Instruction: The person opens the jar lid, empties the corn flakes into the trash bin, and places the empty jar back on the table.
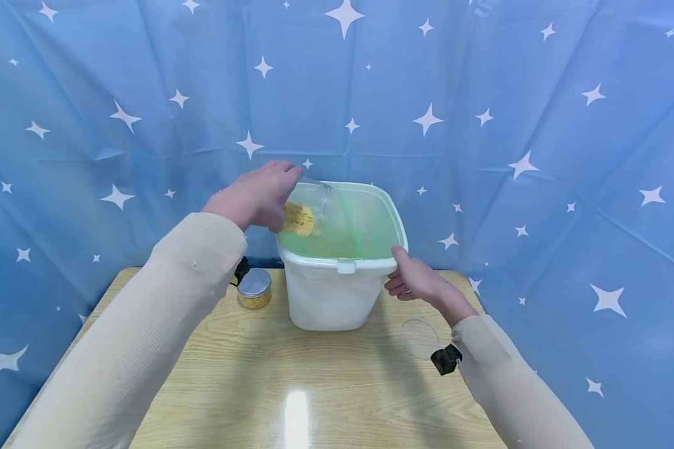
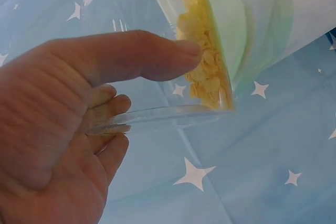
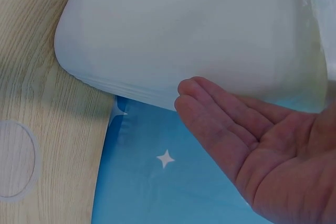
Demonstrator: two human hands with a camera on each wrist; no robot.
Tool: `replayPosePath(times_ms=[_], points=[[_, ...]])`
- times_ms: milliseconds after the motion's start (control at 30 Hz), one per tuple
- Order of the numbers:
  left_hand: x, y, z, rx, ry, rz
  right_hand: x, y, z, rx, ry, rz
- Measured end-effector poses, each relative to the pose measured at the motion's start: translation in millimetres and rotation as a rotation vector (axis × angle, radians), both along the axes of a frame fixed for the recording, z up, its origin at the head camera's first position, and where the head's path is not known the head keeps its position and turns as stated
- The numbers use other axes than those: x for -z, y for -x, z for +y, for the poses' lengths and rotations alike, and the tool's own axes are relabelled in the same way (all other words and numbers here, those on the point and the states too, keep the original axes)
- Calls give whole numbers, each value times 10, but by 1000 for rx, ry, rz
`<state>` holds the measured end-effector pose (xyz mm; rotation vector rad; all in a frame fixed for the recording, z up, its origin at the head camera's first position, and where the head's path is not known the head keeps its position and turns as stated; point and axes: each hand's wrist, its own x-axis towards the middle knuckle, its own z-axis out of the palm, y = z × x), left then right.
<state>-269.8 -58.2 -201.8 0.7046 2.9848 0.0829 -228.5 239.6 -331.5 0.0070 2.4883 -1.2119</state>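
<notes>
Nearest, the right hand (image 1: 418,280), fingers nearly straight, meets the white bin (image 1: 328,296). Beyond, at ten o'clock, the left hand (image 1: 258,192) grips the clear jar (image 1: 310,202) between thumb and fingers, long axis sideways, mouth toward three o'clock over the bin.

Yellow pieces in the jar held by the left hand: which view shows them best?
The left wrist view: the yellow pieces appear large, with separate shapes visible through the clear jar, though the left hand covers some with its thumb. The head view shows them smaller, beside that hand; the right wrist view doesn't show them.
</notes>
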Motion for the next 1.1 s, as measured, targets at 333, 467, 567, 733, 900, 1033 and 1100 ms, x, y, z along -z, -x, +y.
replayPosePath(times_ms=[333,467,567,733,900,1033,1100], points=[[24,15,12,8,8,0,5,-4,-10,-9,-10,2],[-5,32,-4,19,10,-3,0,-3,-5,-11,-12,5],[-8,35,-7,19,34,-1,1,3,0,-9,-12,5],[-5,28,0,16,60,-4,0,3,0,-6,-12,0],[-14,36,-3,20,51,-4,6,1,1,-10,-9,0],[-29,37,-3,14,45,2,6,5,4,-15,-11,2],[-36,36,0,13,54,1,0,7,7,-16,-11,6]])
